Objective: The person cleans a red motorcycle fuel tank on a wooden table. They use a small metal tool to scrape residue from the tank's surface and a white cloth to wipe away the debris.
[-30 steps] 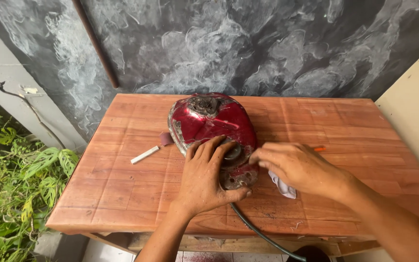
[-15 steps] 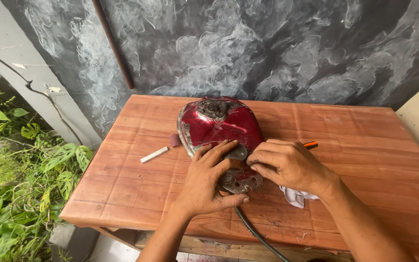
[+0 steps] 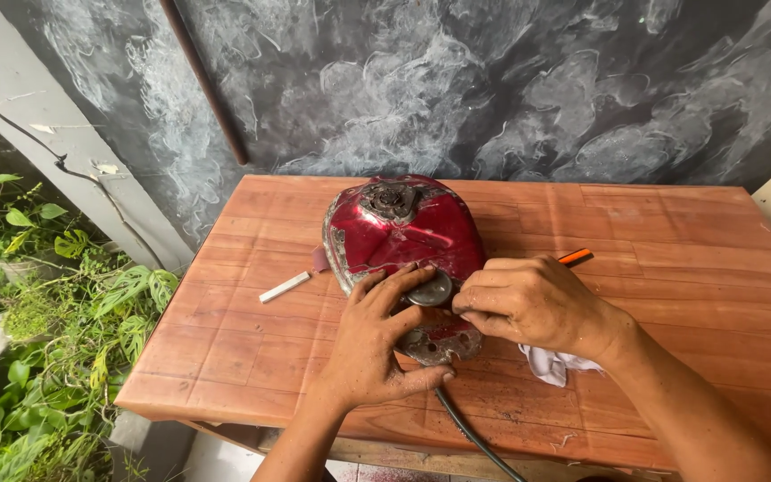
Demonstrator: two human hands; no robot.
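Red fuel tank (image 3: 401, 234), old and rusty at the rim, sits on the wooden table (image 3: 671, 268) approx mid-left, cap end toward the wall. L hand (image 3: 372, 344) lies flat and spread w/ fingers splayed over the near end of the tank, palm down on the table edge side; looks like it's bracing the tank so it won't slide. Not gripping anything, just pressing. R hand (image 3: 528, 302) is curled narrow, fingertips bunched right at the round grey metal cap (image 3: 430, 290) on the tank's near end, touching or pinching it; can't tell if it truly holds it. White rag (image 3: 553, 363) is tucked under the R wrist, close by. Orange pen (image 3: 576, 257) just behind R hand. White chalk stick (image 3: 285, 286) lies left of tank, apart from it. Black hose (image 3: 470, 433) runs from under the tank off the near edge.
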